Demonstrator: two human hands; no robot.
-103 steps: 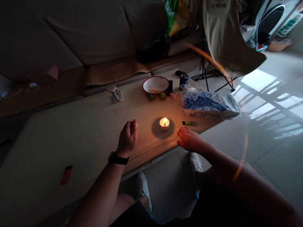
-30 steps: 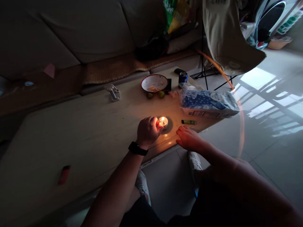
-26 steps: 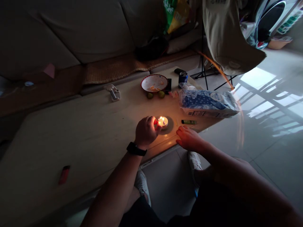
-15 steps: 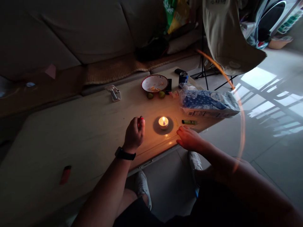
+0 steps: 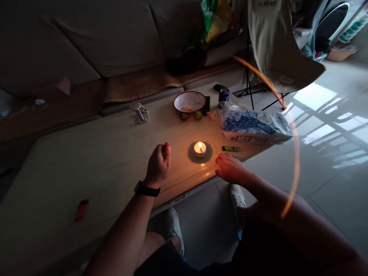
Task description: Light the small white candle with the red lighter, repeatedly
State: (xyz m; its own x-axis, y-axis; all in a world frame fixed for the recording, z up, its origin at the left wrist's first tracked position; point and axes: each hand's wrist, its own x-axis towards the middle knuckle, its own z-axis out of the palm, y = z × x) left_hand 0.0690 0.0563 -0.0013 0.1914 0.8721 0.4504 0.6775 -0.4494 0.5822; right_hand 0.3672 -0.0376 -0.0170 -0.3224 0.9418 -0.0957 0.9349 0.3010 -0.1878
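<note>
A small tealight candle burns on the pale table, its wick alight. To its left, my left hand is closed around a red lighter; only the lighter's top shows above the fist. My right hand rests at the table's front edge, right of the candle, with fingers loosely extended and the thumb apart. Just beyond those fingers lie a green lighter and thin yellowish sticks. Another red lighter lies at the table's near left.
Behind the candle stand a red-rimmed bowl, two green fruits and a blue can. A blue-and-white plastic pack lies at the right end. A white holder is farther left. Beyond are a sofa and a folding chair.
My left hand has shifted slightly left, away from the candle, with the red lighter still in it. My right hand keeps its place at the table edge. The view has moved a little.
</note>
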